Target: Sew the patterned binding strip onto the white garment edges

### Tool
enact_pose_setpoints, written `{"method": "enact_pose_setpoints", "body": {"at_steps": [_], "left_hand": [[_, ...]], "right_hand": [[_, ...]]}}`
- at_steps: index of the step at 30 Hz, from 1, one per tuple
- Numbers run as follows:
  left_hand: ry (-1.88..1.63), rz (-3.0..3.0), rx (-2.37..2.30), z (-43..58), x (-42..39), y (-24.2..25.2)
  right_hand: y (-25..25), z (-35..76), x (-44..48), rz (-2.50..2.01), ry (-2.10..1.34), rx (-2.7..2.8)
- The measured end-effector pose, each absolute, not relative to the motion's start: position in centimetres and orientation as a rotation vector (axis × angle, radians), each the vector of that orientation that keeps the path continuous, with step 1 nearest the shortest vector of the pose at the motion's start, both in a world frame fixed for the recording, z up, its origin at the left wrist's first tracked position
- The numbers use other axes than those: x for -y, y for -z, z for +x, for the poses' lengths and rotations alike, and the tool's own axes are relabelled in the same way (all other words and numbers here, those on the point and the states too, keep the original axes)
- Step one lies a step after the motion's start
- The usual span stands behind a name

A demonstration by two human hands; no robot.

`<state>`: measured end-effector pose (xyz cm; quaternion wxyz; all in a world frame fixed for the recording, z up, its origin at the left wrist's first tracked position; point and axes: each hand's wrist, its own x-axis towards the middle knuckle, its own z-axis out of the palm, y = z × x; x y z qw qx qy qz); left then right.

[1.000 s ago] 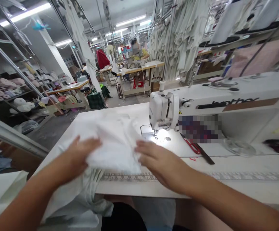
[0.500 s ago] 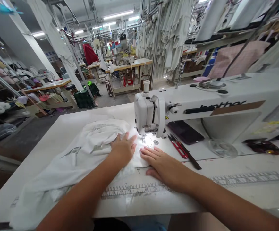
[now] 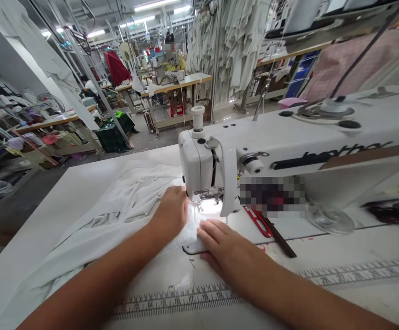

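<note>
A white sewing machine (image 3: pixel 199 160) stands over white fabric (image 3: pixel 130 192), its lamp lighting the needle area. My left hand (image 3: pixel 172 208) lies on the fabric just left of the presser foot (image 3: pixel 209 206); its fingertips reach beside the machine head and are partly hidden. Flat on the fabric's near edge, in front of the needle, rests my right hand (image 3: pixel 223 243), fingers stretched forward and nothing gripped. The bulk of the fabric spreads in folds to the left, under and beyond my left forearm.
Red-handled thread snips (image 3: pixel 263 224) and a dark flat tool (image 3: pixel 280 238) lie right of the needle, near a blurred-out patch. A clear round dish (image 3: pixel 330 220) sits under the machine arm. A printed ruler (image 3: pixel 179 300) runs along the table's front. A person sits at a far machine.
The view has shifted closer to the machine. My left hand has moved forward to the machine head, its fingers less spread. The fabric on the left lies flatter and more stretched out.
</note>
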<state>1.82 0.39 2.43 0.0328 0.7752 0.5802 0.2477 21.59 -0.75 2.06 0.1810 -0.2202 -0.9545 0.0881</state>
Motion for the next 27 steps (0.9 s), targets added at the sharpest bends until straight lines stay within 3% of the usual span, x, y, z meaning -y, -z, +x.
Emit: {"method": "enact_pose_setpoints", "body": {"at_steps": [5,18,27], "left_hand": [[-0.534,2.664,-1.410,2.2,3.9,-2.4],[-0.261,2.759,-1.680,4.3,3.0,-1.1],[-0.488,2.660,-1.650,3.8,2.5,0.2]], "right_hand": [[-1.3,22.5,-0.7,-0.505,-0.046,2.728],[-1.6,22.1,-1.5,-0.685,-0.196,2.793],[-1.9,22.0,-1.9,-0.737,-0.253,2.747]]}}
